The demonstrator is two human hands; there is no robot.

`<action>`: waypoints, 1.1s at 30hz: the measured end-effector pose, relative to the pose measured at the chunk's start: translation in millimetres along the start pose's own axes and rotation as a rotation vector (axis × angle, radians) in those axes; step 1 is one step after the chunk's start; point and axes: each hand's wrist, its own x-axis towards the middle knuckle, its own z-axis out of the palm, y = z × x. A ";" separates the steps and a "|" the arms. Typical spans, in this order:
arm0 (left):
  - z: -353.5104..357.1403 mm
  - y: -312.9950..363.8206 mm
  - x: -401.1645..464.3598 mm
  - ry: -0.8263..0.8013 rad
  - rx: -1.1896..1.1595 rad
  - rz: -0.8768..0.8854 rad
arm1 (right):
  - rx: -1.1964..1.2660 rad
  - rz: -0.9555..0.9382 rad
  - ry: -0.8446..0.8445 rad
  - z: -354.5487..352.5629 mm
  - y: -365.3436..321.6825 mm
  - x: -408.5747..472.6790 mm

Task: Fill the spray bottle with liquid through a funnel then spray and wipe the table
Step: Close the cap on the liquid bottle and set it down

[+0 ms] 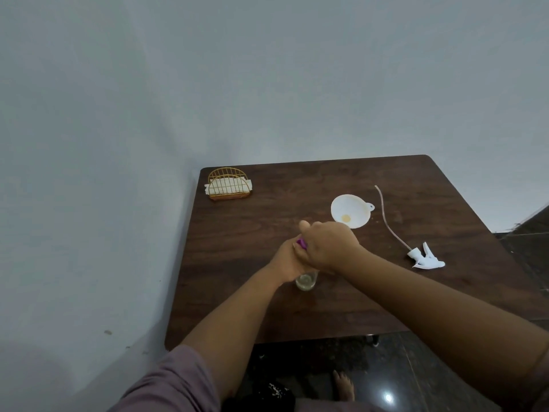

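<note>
One table [267, 307], dark wood. On it: one clear bottle [306, 281], near the middle; one white funnel [350, 210] behind it, just beyond my hands; one white spray head [426, 257] with its dip tube [386, 217], lying well to the right; one gold wire napkin holder [228, 184], far left corner. My left hand [289, 260] grips the bottle's body. My right hand [328, 246], fingers curled, closes over its purple cap [390, 242]. Both forearms are extended and converge.
</note>
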 end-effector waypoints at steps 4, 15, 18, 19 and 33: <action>4.9 4.2 0.4 0.086 0.054 -0.037 | 0.082 0.309 0.079 4.8 -19.3 -5.3; 1.7 13.8 -2.1 0.048 0.297 -0.017 | -0.133 -0.269 -0.038 -5.9 1.9 4.1; 5.5 10.5 3.3 0.104 0.340 -0.026 | -0.166 -0.146 -0.073 -3.4 -8.7 7.9; 6.2 8.3 3.8 0.120 0.342 -0.027 | -0.179 -0.113 -0.082 -0.4 -14.0 8.3; -2.9 4.3 2.7 0.017 0.265 -0.001 | -0.065 -0.111 -0.112 -10.9 -4.1 8.6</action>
